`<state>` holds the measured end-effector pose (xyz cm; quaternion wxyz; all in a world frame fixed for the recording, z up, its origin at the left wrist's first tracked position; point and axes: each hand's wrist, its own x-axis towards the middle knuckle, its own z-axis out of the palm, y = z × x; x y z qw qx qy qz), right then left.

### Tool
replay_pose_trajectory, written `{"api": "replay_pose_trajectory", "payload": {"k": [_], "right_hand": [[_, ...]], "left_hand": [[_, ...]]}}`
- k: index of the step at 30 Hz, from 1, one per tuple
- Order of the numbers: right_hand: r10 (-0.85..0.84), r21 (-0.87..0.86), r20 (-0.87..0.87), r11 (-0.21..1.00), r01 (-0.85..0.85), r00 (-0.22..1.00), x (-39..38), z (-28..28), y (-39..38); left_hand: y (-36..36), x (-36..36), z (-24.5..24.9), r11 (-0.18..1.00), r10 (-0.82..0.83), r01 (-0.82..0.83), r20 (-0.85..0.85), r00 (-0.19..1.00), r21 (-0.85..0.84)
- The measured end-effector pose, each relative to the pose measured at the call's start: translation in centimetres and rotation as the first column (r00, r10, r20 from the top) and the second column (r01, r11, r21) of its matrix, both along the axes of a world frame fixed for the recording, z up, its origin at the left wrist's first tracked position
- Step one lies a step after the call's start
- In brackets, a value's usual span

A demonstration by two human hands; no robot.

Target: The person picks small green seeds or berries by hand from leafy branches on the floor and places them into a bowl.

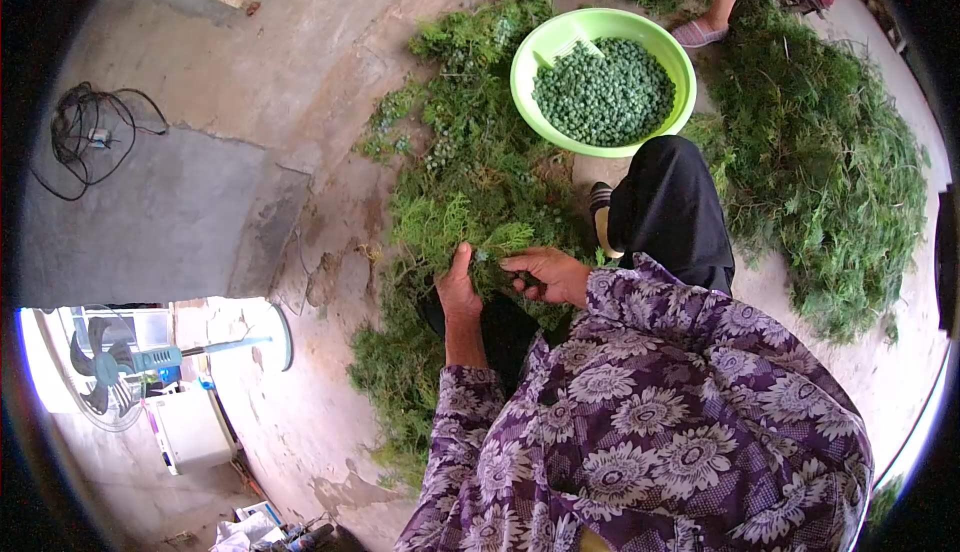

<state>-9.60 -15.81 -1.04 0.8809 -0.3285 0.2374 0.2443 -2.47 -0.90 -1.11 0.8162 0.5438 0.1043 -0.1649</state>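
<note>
My left hand (pixel 460 294) is closed around the stem of a leafy evergreen sprig (pixel 440 220), its thumb pointing up along the foliage. Close beside it, my right hand (pixel 550 274) has its fingers curled in a pinch at the sprig's right side. What lies between those fingertips is too small to make out. Beneath both hands spreads a heap of cut evergreen branches (pixel 470 167) dotted with bluish-green cones. Beyond my knee stands a light green basin (pixel 527 112), holding many small round green cones and a pale green slotted piece.
Another pile of evergreen branches (pixel 830 172) lies to the right. At the top right, another person's foot (pixel 702 32) rests near the basin. A coiled black cable (pixel 95 137) lies on the floor at left, above a standing fan (pixel 110 367) and a white box (pixel 190 427).
</note>
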Motion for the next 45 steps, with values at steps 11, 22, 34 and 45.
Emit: {"api": "replay_pose_trajectory", "payload": {"k": [11,22,34,45], "right_hand": [[-0.037,0.024,-0.139,0.999,0.041,0.99,0.2,-0.2,0.1],[0.247,0.167,0.047,0.953,-0.251,0.968,-0.1,0.8,-1.0],[0.269,0.105,0.185,0.951,-0.292,0.945,-1.7,1.7,-1.8],[0.13,-0.109,-0.003,0.986,-0.129,0.992,-0.4,1.8,-0.8]], "left_hand": [[0.3,0.1,-0.6,0.994,-0.055,0.052,0.031,0.998,0.092],[0.4,0.2,-0.3,0.999,-0.022,0.025,-0.08,0.997,0.036],[0.5,0.6,0.6,0.981,0.046,-0.029,-0.084,0.995,0.192],[-1.1,-2.2,1.6,0.953,0.052,-0.058,0.028,0.998,0.298]]}}
